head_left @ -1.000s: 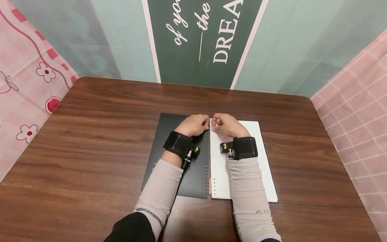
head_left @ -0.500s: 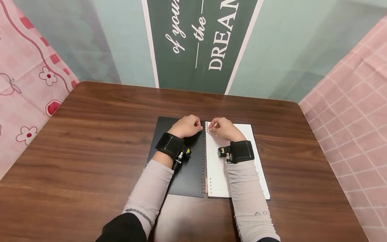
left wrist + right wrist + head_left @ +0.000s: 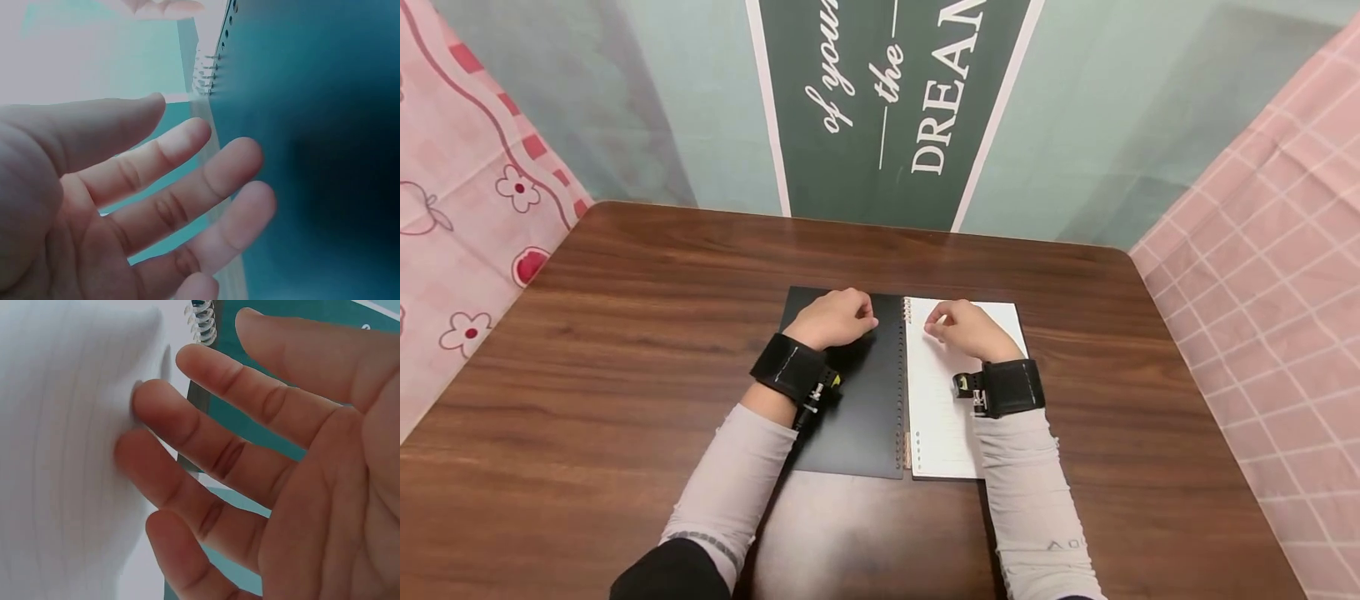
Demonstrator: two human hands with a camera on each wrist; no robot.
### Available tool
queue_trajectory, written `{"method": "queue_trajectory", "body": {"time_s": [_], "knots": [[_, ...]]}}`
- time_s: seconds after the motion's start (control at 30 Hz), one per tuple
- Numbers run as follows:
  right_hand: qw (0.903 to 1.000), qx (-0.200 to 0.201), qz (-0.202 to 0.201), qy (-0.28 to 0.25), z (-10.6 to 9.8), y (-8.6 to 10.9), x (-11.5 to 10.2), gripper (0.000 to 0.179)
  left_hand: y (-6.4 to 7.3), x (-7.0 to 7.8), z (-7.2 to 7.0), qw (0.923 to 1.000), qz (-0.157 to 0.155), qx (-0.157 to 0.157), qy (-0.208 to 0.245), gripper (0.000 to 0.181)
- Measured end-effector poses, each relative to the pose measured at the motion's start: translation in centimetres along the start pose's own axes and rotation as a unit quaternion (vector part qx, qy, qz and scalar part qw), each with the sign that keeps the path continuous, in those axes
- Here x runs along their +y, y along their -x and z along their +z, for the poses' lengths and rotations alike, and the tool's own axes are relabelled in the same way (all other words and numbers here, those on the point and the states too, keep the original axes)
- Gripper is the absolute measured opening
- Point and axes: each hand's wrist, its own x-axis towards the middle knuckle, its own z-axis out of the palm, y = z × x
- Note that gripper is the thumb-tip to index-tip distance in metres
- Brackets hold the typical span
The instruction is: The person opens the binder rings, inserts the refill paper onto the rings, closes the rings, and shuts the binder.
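Note:
An open notebook lies on the table, its black cover [image 3: 857, 425] on the left and white lined pages [image 3: 936, 400] on the right. Clear binding rings [image 3: 907, 310] show at the top of the spine; holes run down the rest, with a small pinkish-brown piece [image 3: 907, 450] at the bottom. My left hand [image 3: 837, 318] is over the upper part of the cover, fingers relaxed and holding nothing. Over the upper page is my right hand [image 3: 968, 327], its palm empty and fingers loosely bent in the right wrist view, fingertips [image 3: 156, 403] close over the paper.
The brown wooden table [image 3: 625, 375] extends on both sides of the notebook. Behind it hangs a pale green cloth with a dark lettered panel [image 3: 887, 167]. Pink patterned cloths border the left and right sides. Both wrists wear black straps with small cameras.
Both hands have drawn away from the binding rings, the left to the left and the right slightly to the right. The fingers have loosened. The head view has shifted a little.

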Motion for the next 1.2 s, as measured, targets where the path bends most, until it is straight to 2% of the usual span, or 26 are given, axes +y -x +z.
{"method": "queue_trajectory", "body": {"time_s": [0.33,0.5,0.73,0.93,1.07,1.2], "knots": [[0.9998,-0.007,0.009,0.013,0.1,3.2,0.7,0.021,3.1,0.6,1.3,0.9997,0.021,0.005,-0.010,0.016],[0.9995,-0.009,0.015,0.026,0.4,4.7,0.8,0.020,4.6,0.8,1.8,0.9996,0.022,-0.009,-0.014,0.015],[0.9993,-0.009,-0.001,0.036,0.9,6.8,0.5,0.016,6.3,1.2,2.3,0.9990,0.035,-0.023,-0.015,0.013],[0.9999,-0.007,-0.010,0.012,2.6,8.5,-0.1,0.019,7.3,1.5,3.2,0.9985,0.040,-0.028,0.022,0.012],[1.0000,0.004,0.003,0.007,3.7,9.4,-0.5,0.018,7.7,1.5,4.2,0.9983,0.041,-0.019,0.038,0.011],[0.9997,0.015,0.019,0.004,4.3,10.2,-0.9,0.018,7.7,1.9,5.5,0.9968,0.050,-0.027,0.055,0.009]]}}
